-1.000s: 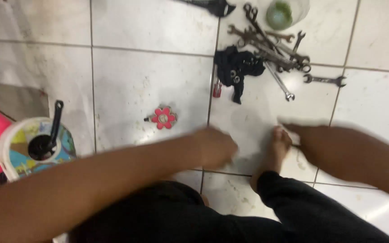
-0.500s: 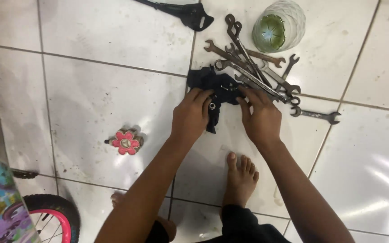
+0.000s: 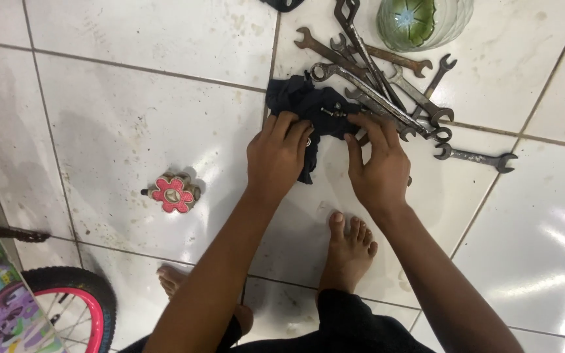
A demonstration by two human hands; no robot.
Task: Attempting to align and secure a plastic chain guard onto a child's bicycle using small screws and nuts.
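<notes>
Cloth above centre, under both hands' fingertips.
Left hand lies spread on its lower left edge; right hand presses loosely spread fingers at its right edge, beside the spanners.

Under your hands lies a dark, crumpled cloth, bunched on the white tile just left of the spanner pile. Small metal bolts rest on its folds. One narrow corner of it trails down towards you between your hands. Your left hand presses its left edge; your right hand touches its right side.
</notes>
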